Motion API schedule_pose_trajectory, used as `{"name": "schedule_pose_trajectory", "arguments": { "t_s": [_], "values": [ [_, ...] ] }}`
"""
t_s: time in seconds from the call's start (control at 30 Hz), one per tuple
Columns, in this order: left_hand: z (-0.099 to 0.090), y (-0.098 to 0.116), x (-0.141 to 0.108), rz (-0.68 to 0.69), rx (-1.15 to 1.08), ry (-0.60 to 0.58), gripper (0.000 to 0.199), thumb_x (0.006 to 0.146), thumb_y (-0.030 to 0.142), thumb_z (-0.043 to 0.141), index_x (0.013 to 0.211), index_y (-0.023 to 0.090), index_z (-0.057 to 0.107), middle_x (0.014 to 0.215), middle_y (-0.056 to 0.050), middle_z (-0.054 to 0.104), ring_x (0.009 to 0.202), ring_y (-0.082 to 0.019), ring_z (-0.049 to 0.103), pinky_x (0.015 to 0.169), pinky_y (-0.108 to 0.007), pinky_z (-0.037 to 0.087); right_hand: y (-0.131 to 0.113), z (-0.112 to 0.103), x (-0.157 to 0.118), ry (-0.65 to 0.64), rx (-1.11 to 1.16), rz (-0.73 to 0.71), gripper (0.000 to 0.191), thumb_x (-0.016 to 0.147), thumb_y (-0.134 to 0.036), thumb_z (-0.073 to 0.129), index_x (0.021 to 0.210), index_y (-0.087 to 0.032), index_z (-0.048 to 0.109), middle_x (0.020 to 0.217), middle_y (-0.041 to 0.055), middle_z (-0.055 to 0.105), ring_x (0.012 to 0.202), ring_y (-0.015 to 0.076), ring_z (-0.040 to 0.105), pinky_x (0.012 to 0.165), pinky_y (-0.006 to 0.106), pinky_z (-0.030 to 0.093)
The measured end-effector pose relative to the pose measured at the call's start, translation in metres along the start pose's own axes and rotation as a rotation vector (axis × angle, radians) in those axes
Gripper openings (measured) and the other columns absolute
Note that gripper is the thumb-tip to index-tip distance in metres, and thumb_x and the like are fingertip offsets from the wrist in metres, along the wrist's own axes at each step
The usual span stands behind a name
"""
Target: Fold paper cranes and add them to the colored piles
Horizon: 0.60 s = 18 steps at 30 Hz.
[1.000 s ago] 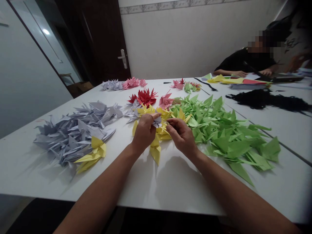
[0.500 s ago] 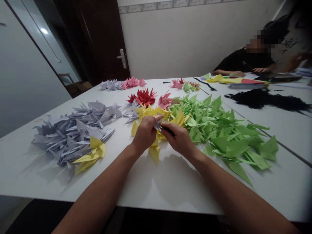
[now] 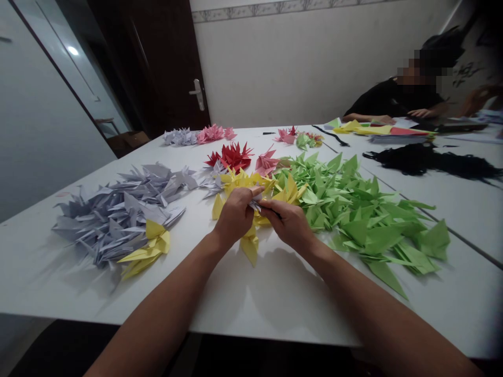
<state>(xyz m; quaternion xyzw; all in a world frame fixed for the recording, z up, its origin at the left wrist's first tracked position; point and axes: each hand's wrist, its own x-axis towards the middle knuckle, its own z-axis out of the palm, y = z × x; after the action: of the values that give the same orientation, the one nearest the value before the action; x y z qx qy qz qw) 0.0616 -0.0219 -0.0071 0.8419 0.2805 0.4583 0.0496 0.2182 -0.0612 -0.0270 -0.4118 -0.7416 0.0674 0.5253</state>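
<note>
Near the middle of the white table, my left hand pinches a small folded white paper. My right hand is closed against the paper's right side, around a thin black object that mostly hides in the fingers. Folded yellow papers lie beneath and behind both hands. A large heap of pale grey-white folded papers spreads to the left, with a few yellow ones at its front edge. To the right is a big heap of green folded papers.
Red and pink folded papers sit behind the yellow ones. Smaller piles stand at the far edge. Black tassels or threads lie at the right. A person in black leans on the table at the back right.
The fingers of my right hand have shifted slightly at the white paper, and less of the black object shows. My left hand has hardly moved.
</note>
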Motion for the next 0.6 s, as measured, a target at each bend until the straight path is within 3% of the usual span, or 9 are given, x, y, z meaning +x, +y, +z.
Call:
{"name": "schedule_pose_trajectory", "arguments": {
  "t_s": [0.13, 0.23, 0.33, 0.43, 0.53, 0.6],
  "values": [
    [-0.001, 0.003, 0.001, -0.031, -0.011, 0.040, 0.045, 0.072, 0.005, 0.048, 0.112, 0.021, 0.063, 0.103, -0.005, 0.069, 0.102, -0.020, 0.061, 0.093, -0.036, 0.048, -0.001, 0.000, 0.001, 0.046, 0.021, 0.054, 0.020, 0.087, -0.026, 0.054, 0.099, -0.024, 0.070, 0.094, 0.0039, 0.074, 0.082, 0.0192, 0.069, 0.077, 0.033, 0.054],
    [-0.011, -0.005, 0.005, -0.176, -0.098, 0.171, 0.040, 0.072, 0.011, 0.056, 0.110, 0.022, 0.062, 0.106, -0.005, 0.068, 0.093, -0.018, 0.063, 0.084, -0.030, 0.050, 0.000, 0.000, 0.002, 0.149, 0.058, 0.125, 0.019, 0.085, -0.028, 0.056, 0.099, -0.022, 0.069, 0.096, 0.0053, 0.073, 0.084, 0.0197, 0.068, 0.079, 0.035, 0.054],
    [-0.027, -0.030, 0.010, -0.414, -0.157, 0.376, 0.053, 0.071, 0.017, 0.061, 0.122, 0.021, 0.052, 0.091, -0.003, 0.067, 0.072, -0.014, 0.061, 0.069, -0.025, 0.050, 0.002, 0.001, 0.002, 0.197, 0.096, 0.172, 0.020, 0.084, -0.030, 0.058, 0.099, -0.021, 0.068, 0.093, 0.0059, 0.073, 0.080, 0.0190, 0.068, 0.076, 0.034, 0.054],
    [-0.042, -0.063, 0.008, -0.619, -0.034, 0.536, 0.067, 0.068, 0.019, 0.064, 0.130, 0.016, 0.042, 0.068, 0.003, 0.059, 0.057, -0.012, 0.053, 0.064, -0.026, 0.048, 0.003, 0.002, 0.001, 0.185, 0.108, 0.165, 0.023, 0.083, -0.032, 0.060, 0.100, -0.019, 0.067, 0.094, 0.0072, 0.073, 0.080, 0.0191, 0.068, 0.075, 0.034, 0.054],
    [-0.047, -0.089, 0.002, -0.793, -0.007, 0.513, 0.073, 0.067, 0.024, 0.067, 0.132, 0.012, 0.037, 0.067, 0.003, 0.057, 0.056, -0.013, 0.054, 0.064, -0.028, 0.048, 0.002, 0.003, 0.000, 0.157, 0.115, 0.156, 0.023, 0.083, -0.033, 0.060, 0.100, -0.018, 0.067, 0.095, 0.0086, 0.072, 0.081, 0.0199, 0.067, 0.075, 0.035, 0.054],
    [-0.045, -0.100, -0.002, -0.837, -0.039, 0.483, 0.078, 0.064, 0.025, 0.070, 0.133, 0.013, 0.036, 0.081, -0.002, 0.062, 0.067, -0.015, 0.060, 0.069, -0.030, 0.049, 0.002, 0.003, -0.001, 0.138, 0.115, 0.159, 0.023, 0.083, -0.033, 0.061, 0.099, -0.018, 0.067, 0.094, 0.0087, 0.073, 0.080, 0.0202, 0.068, 0.075, 0.035, 0.054]
  ]
}}
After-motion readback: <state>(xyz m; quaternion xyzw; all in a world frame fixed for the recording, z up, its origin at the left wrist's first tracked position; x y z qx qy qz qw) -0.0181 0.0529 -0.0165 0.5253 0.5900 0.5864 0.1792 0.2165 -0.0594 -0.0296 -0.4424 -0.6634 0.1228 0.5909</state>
